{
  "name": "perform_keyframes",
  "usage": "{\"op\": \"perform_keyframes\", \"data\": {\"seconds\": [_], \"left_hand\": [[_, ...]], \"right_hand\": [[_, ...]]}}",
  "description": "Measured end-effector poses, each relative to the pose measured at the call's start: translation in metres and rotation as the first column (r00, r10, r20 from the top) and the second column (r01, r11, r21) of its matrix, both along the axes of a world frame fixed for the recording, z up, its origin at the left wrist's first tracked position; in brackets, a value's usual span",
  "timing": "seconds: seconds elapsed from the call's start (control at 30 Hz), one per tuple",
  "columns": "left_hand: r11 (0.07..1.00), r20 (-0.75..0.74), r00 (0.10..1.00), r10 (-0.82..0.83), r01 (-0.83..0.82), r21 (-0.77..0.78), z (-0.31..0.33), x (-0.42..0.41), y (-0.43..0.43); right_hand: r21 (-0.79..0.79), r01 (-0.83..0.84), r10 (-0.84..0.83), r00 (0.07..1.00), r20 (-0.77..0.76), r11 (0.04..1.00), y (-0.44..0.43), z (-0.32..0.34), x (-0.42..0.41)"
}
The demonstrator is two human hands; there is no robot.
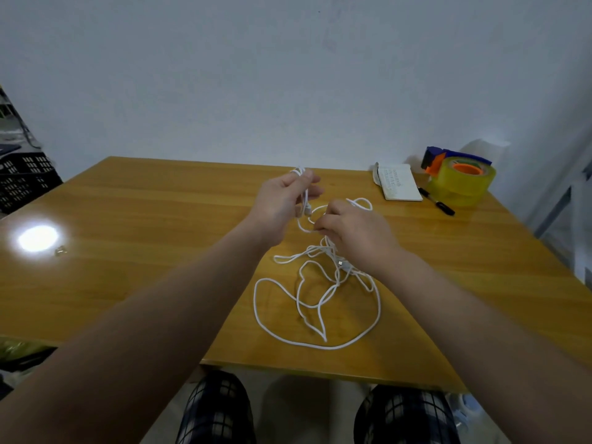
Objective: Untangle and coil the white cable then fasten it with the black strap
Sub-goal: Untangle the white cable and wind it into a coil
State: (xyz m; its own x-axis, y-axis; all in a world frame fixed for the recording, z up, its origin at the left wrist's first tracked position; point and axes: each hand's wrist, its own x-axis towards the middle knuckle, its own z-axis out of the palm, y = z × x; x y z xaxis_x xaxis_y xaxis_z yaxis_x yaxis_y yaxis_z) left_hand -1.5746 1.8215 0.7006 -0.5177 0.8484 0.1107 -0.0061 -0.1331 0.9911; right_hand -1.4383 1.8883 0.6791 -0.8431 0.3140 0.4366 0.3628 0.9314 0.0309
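The white cable [315, 342] lies in tangled loops on the wooden table [144, 225], in front of me at the middle. My left hand [282, 200] is raised above the table and holds a few strands of the cable looped over its fingers, with one plug end hanging below it. Just to the right and lower, my right hand [355, 232] pinches a strand near the knotted part of the tangle. A second plug end [341, 261] shows beside my right wrist. No black strap is in view.
At the back right stand a small notebook [398, 182], a black marker [437, 201] and a yellow tape roll in a dispenser [461, 181]. A black crate [24, 181] sits off the left edge. A small metal object [60, 250] lies at the left.
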Motion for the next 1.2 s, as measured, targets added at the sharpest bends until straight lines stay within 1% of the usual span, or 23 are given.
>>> {"op": "perform_keyframes", "data": {"seconds": [0.1,0.17,0.23,0.27,0.3,0.37,0.47,0.53,0.6,0.67,0.73,0.77,0.83,0.93,1.0,1.03,1.07,1.13,1.17,1.2], "left_hand": [[0.998,-0.053,0.998,-0.037,0.034,-0.053,-0.003,0.000,0.000],[0.994,-0.150,0.988,-0.030,0.013,-0.109,-0.005,0.000,0.001],[0.982,-0.299,0.953,-0.050,-0.008,-0.190,-0.007,0.000,0.003],[0.972,-0.353,0.933,-0.073,-0.012,-0.233,-0.009,-0.001,0.004],[0.962,-0.385,0.918,-0.099,-0.011,-0.271,-0.009,-0.001,0.005],[0.946,-0.405,0.901,-0.153,0.015,-0.323,-0.008,-0.002,0.005],[0.925,-0.370,0.894,-0.253,0.111,-0.364,-0.005,0.000,0.002],[0.901,-0.395,0.862,-0.316,0.143,-0.409,-0.004,0.001,-0.002],[0.872,-0.416,0.826,-0.380,0.170,-0.459,-0.005,0.004,-0.004],[0.854,-0.430,0.801,-0.417,0.182,-0.488,-0.007,0.004,-0.005],[0.843,-0.481,0.759,-0.439,0.164,-0.512,-0.007,-0.002,-0.008],[0.846,-0.508,0.740,-0.441,0.154,-0.511,-0.007,-0.006,-0.010],[0.869,-0.544,0.730,-0.412,0.137,-0.475,-0.008,-0.014,-0.014],[0.910,-0.512,0.798,-0.318,0.106,-0.401,-0.014,-0.015,-0.013],[0.932,-0.510,0.825,-0.243,0.054,-0.358,-0.020,-0.013,-0.009],[0.939,-0.516,0.831,-0.206,0.021,-0.342,-0.025,-0.014,-0.006],[0.943,-0.515,0.840,-0.172,-0.011,-0.333,-0.029,-0.015,-0.005],[0.944,-0.492,0.864,-0.108,-0.067,-0.324,-0.035,-0.018,-0.003],[0.943,-0.475,0.877,-0.071,-0.096,-0.318,-0.036,-0.019,-0.001],[0.944,-0.452,0.892,-0.024,-0.129,-0.304,-0.037,-0.020,0.000]], "right_hand": [[0.008,-0.068,0.069,0.995,-0.066,0.998,-0.003,0.005,0.001],[0.007,-0.086,0.086,0.992,-0.089,0.996,-0.004,0.007,0.000],[-0.103,-0.020,0.010,0.995,-0.099,0.995,-0.004,0.010,0.000],[-0.154,0.020,-0.035,0.995,-0.096,0.988,-0.002,0.012,0.001],[-0.165,0.047,-0.064,0.993,-0.100,0.985,-0.001,0.013,0.002],[-0.134,0.096,-0.108,0.991,-0.085,0.986,0.000,0.013,0.003],[-0.048,0.204,-0.206,0.977,-0.046,0.978,0.006,0.011,0.005],[0.007,0.289,-0.289,0.957,-0.011,0.957,0.010,0.012,0.007],[0.029,0.298,-0.298,0.954,-0.005,0.954,0.013,0.013,0.007],[0.001,0.209,-0.209,0.978,0.006,0.978,0.018,0.012,0.009],[-0.081,0.062,-0.061,0.998,0.012,0.995,0.028,0.007,0.015],[-0.137,0.001,-0.003,1.000,-0.014,0.991,0.032,0.005,0.019],[-0.235,-0.077,0.051,0.992,-0.116,0.969,0.035,0.003,0.023],[-0.299,-0.174,0.086,0.955,-0.285,0.938,0.030,0.001,0.021],[-0.319,-0.242,0.087,0.899,-0.430,0.917,0.024,0.002,0.016],[-0.352,-0.285,0.077,0.861,-0.503,0.892,0.021,0.004,0.015],[-0.415,-0.342,0.058,0.825,-0.562,0.843,0.017,0.007,0.014],[-0.557,-0.469,0.021,0.777,-0.629,0.685,0.007,0.015,0.014],[-0.603,-0.496,0.018,0.781,-0.624,0.624,0.003,0.018,0.015],[-0.649,-0.481,0.015,0.810,-0.586,0.589,0.001,0.019,0.017]]}}
